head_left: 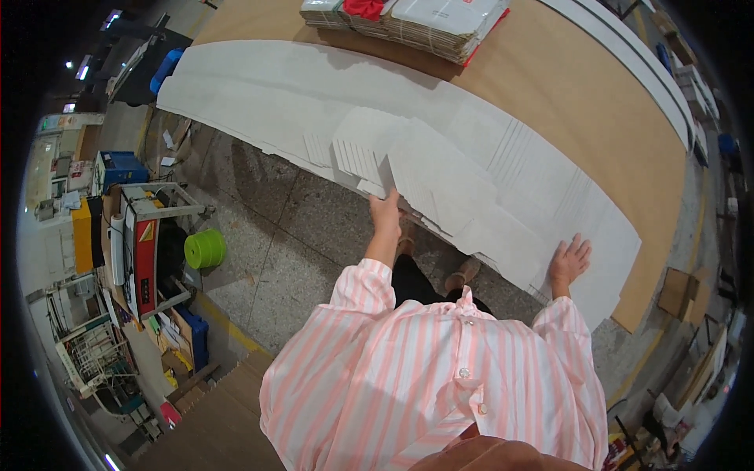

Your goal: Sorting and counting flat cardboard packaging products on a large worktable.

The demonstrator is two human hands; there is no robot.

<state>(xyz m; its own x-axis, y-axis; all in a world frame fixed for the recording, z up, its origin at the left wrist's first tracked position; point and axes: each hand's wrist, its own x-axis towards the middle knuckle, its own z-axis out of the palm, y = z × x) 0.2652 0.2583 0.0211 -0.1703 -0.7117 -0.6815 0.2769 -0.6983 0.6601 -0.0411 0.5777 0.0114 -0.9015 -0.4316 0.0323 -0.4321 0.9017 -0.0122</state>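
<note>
Long white cardboard sheets (275,82) lie spread across the worktable, their near edges reaching past it toward me. On top, smaller white card pieces with cut slots (440,169) lie fanned and overlapping. My left hand (385,213) is closed on the near edge of one of these white card pieces, which stands slightly raised. Its fingertips are partly hidden by the card. Farther right, my right hand (569,263) rests flat on the white sheets near their right end, fingers spread and holding nothing.
Brown board (550,86) covers the table behind the sheets. A tied stack of flat cartons (408,27) sits at the far side. On the floor at left stands a green bucket (205,249) beside a metal-framed machine (149,259). An open cardboard box (679,294) is at right.
</note>
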